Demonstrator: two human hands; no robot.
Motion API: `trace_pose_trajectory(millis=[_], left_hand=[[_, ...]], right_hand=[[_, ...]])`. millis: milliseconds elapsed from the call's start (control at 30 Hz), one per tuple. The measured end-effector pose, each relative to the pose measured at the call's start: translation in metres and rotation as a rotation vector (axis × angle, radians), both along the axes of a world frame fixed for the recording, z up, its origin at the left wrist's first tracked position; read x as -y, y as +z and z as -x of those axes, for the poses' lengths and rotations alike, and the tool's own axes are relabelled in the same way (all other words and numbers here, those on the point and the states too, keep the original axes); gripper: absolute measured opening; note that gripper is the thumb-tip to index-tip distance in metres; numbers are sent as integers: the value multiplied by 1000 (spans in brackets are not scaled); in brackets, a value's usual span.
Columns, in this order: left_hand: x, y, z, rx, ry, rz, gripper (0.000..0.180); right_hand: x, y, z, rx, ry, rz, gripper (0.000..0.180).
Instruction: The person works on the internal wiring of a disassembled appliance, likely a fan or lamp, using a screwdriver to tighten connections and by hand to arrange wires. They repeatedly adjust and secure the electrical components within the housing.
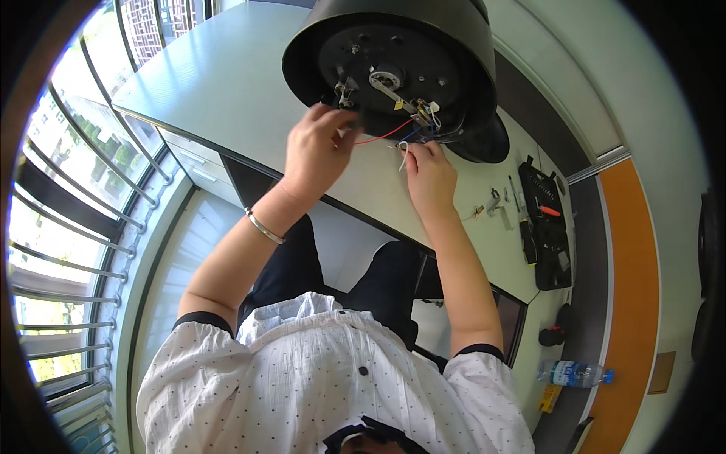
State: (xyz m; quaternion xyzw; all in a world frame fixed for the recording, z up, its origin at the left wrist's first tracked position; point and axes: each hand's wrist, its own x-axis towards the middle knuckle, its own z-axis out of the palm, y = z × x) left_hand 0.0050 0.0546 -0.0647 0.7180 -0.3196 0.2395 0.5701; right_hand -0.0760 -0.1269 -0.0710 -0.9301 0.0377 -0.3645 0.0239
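A round dark appliance (454,45) lies tipped over on the table, its hollow underside facing me with metal parts and loose wires showing. My left hand (318,151) is at its lower left rim, fingers curled together; a dark blur at the fingertips hides what they hold. A red wire (389,135) runs from the appliance's parts to beside the left thumb. Under the rim, my right hand (432,178) pinches a white wire (404,157) between thumb and fingers. Close above it are a blue wire (411,136) and a metal strip (393,98) across the base.
On the table at right lie small metal parts (494,203), a screwdriver (515,189) and an open black tool case (546,212) with a red-handled tool. Farther down stands a water bottle (578,374) beside a yellow box (550,398). A barred window (68,227) is at left.
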Motion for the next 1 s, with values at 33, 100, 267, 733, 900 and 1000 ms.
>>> trace_pose_trajectory(millis=[33, 100, 267, 733, 900, 1000], left_hand=[[-5, 4, -4, 42, 58, 39, 19], [-15, 9, -14, 160, 205, 102, 20], [-31, 16, -37, 325, 561, 77, 48], [-26, 6, -101, -81, 206, 39, 15], [-35, 10, -92, -99, 207, 45, 9], [-40, 13, -85, -106, 219, 38, 8]], right_hand=[[0, -2, 1, 48, 16, 3, 12], [3, -6, 5, 102, 0, -34, 14], [2, -2, 16, 173, -105, -315, 24], [33, 13, -7, 246, -61, -509, 21], [33, 26, 5, 211, -144, -272, 28], [30, 30, 12, 209, -146, -230, 28]])
